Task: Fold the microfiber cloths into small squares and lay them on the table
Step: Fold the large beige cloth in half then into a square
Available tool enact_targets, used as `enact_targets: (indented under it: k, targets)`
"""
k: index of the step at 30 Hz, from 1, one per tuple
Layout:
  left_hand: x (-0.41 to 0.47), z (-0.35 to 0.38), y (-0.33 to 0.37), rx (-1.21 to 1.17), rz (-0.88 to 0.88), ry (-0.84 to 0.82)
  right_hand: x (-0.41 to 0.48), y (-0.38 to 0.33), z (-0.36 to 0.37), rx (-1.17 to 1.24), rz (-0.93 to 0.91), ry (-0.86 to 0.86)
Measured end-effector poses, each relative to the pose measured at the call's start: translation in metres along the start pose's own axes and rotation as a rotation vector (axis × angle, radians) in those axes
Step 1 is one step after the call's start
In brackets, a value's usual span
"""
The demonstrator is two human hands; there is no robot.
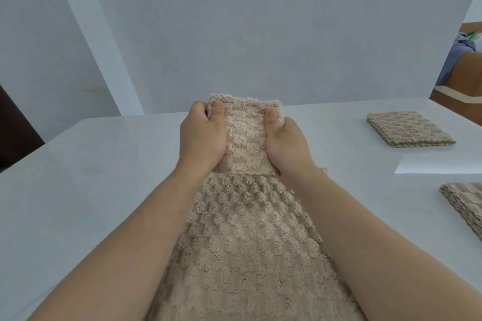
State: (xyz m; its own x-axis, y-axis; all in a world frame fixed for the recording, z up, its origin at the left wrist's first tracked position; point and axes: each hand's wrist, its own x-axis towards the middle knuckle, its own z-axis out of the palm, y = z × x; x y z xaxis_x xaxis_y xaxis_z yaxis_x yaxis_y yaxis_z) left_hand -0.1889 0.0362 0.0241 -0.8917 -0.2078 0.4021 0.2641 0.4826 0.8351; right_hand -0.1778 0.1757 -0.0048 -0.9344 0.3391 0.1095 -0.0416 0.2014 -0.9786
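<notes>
The cloth, beige and nubbly, stretches away from me between my forearms, over the white table, its far end doubled back. My left hand and right hand each pinch that doubled end at one side, thumbs on top. Well off to the right lie a folded cloth and, nearer, a stack of cloths.

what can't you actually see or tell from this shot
Head view, the only one:
Fingers of the left hand and right hand: hidden behind the held cloth; only the thumbs show.
Near end of that cloth: cut off by the bottom edge.
Full extent of the stack of cloths: cut off by the right edge, count unknown.
Layers of the folded cloth farther back: too small to count.
</notes>
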Motion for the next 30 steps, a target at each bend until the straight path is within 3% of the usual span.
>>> enact_targets:
  k: [7, 14, 22, 26, 30]
  targets:
    - [-0.026, -0.024, 0.010, 0.084, -0.072, 0.077, -0.017, -0.014, -0.004, -0.084, -0.124, -0.099]
    - [-0.062, -0.041, 0.025, 0.000, -0.183, 0.131, -0.041, -0.025, -0.008, -0.139, -0.178, -0.180]
    - [-0.084, -0.090, 0.009, -0.319, -0.630, -0.011, -0.081, -0.025, 0.005, -0.199, -0.212, -0.326]
    - [-0.089, -0.108, -0.011, -0.180, -0.524, 0.145, -0.101, -0.027, 0.016, -0.217, -0.233, -0.366]
    - [-0.094, -0.123, -0.022, 0.161, -0.313, 0.221, -0.111, -0.027, 0.033, -0.212, -0.206, -0.368]
